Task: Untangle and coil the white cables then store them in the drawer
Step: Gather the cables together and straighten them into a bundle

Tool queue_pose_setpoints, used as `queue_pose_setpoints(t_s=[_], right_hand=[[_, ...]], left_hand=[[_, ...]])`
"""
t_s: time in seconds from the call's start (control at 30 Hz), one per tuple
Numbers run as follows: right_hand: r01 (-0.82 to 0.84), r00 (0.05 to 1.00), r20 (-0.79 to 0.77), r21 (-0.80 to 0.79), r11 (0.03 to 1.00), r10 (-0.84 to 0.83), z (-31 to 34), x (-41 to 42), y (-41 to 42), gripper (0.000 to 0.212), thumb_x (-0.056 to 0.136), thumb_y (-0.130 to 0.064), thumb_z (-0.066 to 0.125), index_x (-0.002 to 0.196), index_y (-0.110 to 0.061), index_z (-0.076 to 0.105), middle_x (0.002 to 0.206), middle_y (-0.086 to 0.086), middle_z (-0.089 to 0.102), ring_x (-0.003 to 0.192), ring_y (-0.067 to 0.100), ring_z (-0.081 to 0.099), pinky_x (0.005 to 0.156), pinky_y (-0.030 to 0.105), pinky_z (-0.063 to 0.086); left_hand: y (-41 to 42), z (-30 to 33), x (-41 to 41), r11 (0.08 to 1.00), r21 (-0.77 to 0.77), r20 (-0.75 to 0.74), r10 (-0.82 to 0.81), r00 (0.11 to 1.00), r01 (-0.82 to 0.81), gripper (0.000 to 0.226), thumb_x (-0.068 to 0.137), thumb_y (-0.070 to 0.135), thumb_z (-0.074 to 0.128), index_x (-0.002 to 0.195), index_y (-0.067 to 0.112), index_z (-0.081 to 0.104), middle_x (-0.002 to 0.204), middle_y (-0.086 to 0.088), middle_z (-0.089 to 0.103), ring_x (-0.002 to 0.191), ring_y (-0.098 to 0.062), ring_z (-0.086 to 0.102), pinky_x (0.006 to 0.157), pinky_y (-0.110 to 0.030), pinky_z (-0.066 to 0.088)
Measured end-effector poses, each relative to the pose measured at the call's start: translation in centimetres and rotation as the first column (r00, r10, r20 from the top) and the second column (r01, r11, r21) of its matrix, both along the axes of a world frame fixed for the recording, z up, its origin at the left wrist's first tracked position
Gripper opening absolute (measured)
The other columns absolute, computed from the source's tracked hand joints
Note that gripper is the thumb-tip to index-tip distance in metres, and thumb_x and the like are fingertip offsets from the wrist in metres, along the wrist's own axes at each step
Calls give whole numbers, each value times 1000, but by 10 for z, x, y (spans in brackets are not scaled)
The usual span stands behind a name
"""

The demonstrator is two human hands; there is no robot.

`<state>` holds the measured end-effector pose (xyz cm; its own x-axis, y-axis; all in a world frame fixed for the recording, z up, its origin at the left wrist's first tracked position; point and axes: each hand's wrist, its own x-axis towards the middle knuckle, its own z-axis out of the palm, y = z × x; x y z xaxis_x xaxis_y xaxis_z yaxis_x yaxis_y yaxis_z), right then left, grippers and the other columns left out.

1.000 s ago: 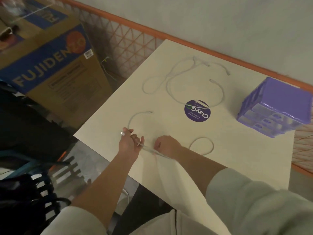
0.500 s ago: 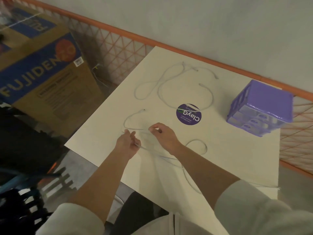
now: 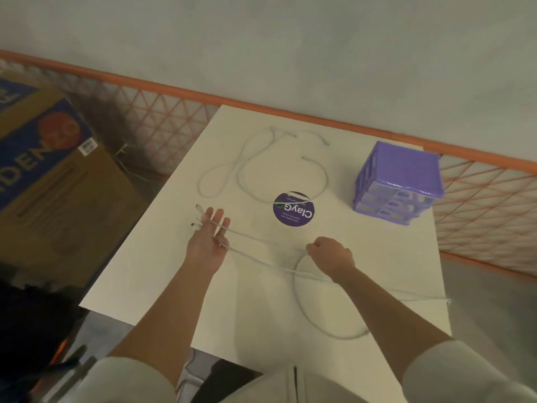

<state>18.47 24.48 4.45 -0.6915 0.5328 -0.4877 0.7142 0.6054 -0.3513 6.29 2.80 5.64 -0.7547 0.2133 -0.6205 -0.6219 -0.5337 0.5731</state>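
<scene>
The left hand (image 3: 207, 242) is spread, fingers straight, with a white cable (image 3: 261, 258) draped across it near the table's (image 3: 162, 271) left edge. The right hand (image 3: 331, 254), at centre, is curled, pinching that cable. More cables (image 3: 241, 164) lie loose above; the purple drawers (image 3: 398, 184) stand upper right.

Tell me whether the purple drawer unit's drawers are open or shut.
Shut: all three drawer fronts of the purple drawer unit sit flush with its frame; none is pulled out.
</scene>
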Motion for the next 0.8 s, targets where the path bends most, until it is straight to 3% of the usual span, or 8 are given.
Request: queue_pose_setpoints(t_s=[0.07, 0.13, 0.27, 0.33, 0.5, 0.6, 0.7, 0.8], right_hand=[[-85, 993, 95, 167, 982, 69, -1, 1, -2, 35, 93, -30, 36, 111, -16, 63, 110, 7, 63, 105, 28, 56, 90, 36, 34], [-114, 994, 15, 187, 976, 113, 0, -6, -14, 36, 95, -31, 38, 119, -20, 62, 119, 4, 61, 113, 26, 52, 96, 37, 33], [-121, 933, -353, -108, 987, 76, 19, -29, -49, 32, 97, -36, 50, 126, -27, 59, 123, -8, 62, 110, 14, 55, 99, 30, 31], [-153, 912, -410, -275, 949, 28, 27, -40, -62, 33, 97, -37, 53, 127, -25, 57, 122, -8, 63, 108, 13, 58, 102, 29, 36], [-140, 908, -417, -409, 902, -48, 28, -49, -68, 14, 97, -34, 52, 97, -23, 60, 75, -6, 64, 76, 17, 61, 81, 37, 50], [-123, 877, -476, -362, 924, -70, 24, -41, -60, 16, 97, -33, 56, 99, -21, 65, 70, -6, 55, 71, 20, 57, 73, 34, 49], [-142, 885, -465, -300, 943, -14, 20, -29, -53, 19, 96, -34, 58, 104, -22, 70, 74, -11, 55, 75, 14, 54, 67, 21, 41], [-152, 866, -499, -264, 952, 0, 20, -23, -49, 20, 94, -35, 60, 107, -26, 73, 90, -12, 65, 75, 3, 53, 64, 15, 37]], left_hand=[[9, 6, 1, 998, -33, -50, -50, 998, 48, 19, 104, 27, 42, 119, 26, 53, 111, 10, 65, 99, -11, 63, 41, -11, 36], [18, 11, 3, 994, -55, -96, -97, 991, 92, 16, 103, 25, 42, 116, 25, 52, 113, 9, 65, 100, -12, 64, 41, -12, 35], [33, 16, 4, 983, -69, -156, -178, 972, 169, 14, 105, 23, 38, 108, 25, 51, 120, 10, 66, 101, -12, 66, 41, -12, 34], [39, 18, 5, 977, -56, -177, -211, 961, 204, 16, 105, 23, 37, 110, 24, 52, 121, 11, 66, 104, -12, 66, 42, -12, 34], [47, 24, 6, 964, -50, -264, -265, 928, 261, 22, 106, 27, 33, 115, 26, 53, 118, 14, 68, 110, -14, 64, 54, -17, 40], [48, 27, 5, 959, -29, -277, -280, 919, 283, 28, 105, 35, 31, 120, 29, 54, 118, 17, 68, 111, -11, 63, 84, -27, 46], [54, 27, 6, 964, 20, -225, -254, 941, 265, 30, 104, 37, 34, 116, 30, 60, 104, 15, 70, 95, -7, 64, 97, -34, 45], [61, 28, 8, 978, 79, -178, -178, 968, 195, 30, 103, 37, 39, 107, 23, 65, 70, 10, 57, 56, -3, 50, 85, -28, 52]])
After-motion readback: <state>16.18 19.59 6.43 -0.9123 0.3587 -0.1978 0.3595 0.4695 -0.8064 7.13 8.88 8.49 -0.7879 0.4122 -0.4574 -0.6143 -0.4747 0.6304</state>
